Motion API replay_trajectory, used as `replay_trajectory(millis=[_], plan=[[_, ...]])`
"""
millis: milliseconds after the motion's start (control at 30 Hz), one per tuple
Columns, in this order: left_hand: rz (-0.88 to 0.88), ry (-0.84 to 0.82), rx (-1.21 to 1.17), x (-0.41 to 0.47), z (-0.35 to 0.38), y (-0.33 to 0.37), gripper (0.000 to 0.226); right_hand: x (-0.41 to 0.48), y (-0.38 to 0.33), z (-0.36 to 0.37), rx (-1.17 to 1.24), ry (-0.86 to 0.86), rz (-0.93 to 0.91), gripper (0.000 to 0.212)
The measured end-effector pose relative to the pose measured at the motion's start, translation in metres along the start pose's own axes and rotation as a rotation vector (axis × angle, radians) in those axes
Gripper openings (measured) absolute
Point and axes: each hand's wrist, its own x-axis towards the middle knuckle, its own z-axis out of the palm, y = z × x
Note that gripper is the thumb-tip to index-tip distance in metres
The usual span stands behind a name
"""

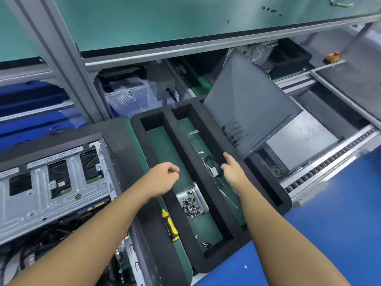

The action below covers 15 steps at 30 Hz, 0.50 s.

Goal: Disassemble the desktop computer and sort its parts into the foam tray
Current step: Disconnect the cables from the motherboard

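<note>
A yellow-and-black screwdriver [170, 226] lay in the left compartment of the black foam tray [179, 131]; beside it, in the middle compartment, sat a small metal dish of screws [192, 200]; the opened computer case [51, 182] lay on its side just left of the tray; the left hand [165, 178] hovered over the left compartment, fingers curled into a loose fist with nothing visible in it; the right hand [233, 172] had nearly straight fingers touching the near corner of the grey side panel [253, 104], which stood tilted over the tray's right side.
</note>
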Motion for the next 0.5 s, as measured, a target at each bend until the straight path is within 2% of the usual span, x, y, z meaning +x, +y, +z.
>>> replay_trajectory(millis=[133, 233, 367, 500], plan=[[0.052, 0.023, 0.036, -0.009, -0.01, 0.004, 0.018, -0.022, -0.011, 0.003, 0.373, 0.247, 0.065, 0.047], [0.152, 0.039, -0.031, -0.025, -0.021, 0.008, 0.029, -0.049, -0.039, 0.013, 0.433, 0.348, -0.037, 0.044], [0.268, 0.056, -0.116, -0.06, -0.046, 0.002, 0.037, -0.098, -0.091, 0.045, 0.29, 0.187, -0.268, 0.03], [0.293, 0.187, -0.161, -0.092, -0.075, -0.021, 0.038, -0.146, -0.131, 0.086, 0.214, -0.014, -0.416, 0.028]])
